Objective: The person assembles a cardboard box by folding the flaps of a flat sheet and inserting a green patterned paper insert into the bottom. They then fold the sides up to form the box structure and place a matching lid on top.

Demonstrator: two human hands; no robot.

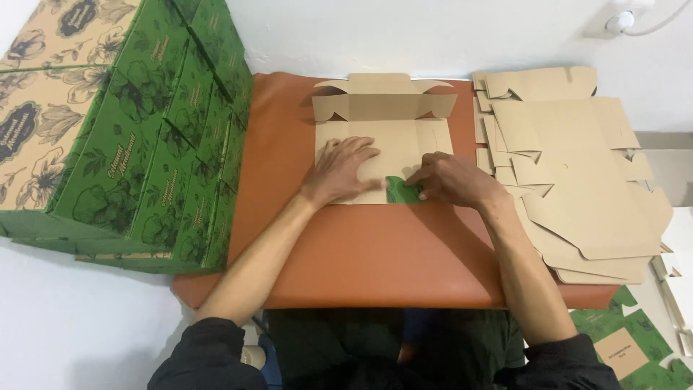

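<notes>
A flat brown cardboard box blank (382,133) lies on the orange-brown mat (361,253), its far flaps standing up. My left hand (343,170) presses flat on the blank's near left part, fingers spread. My right hand (447,179) pinches a small flap with a green printed side (401,191) at the blank's near edge, folding it up. The two hands almost touch.
A tall stack of assembled green and brown floral boxes (123,123) fills the left side. A pile of unfolded brown blanks (570,166) lies to the right. More green printed blanks (635,343) lie on the floor at lower right. A white wall is behind.
</notes>
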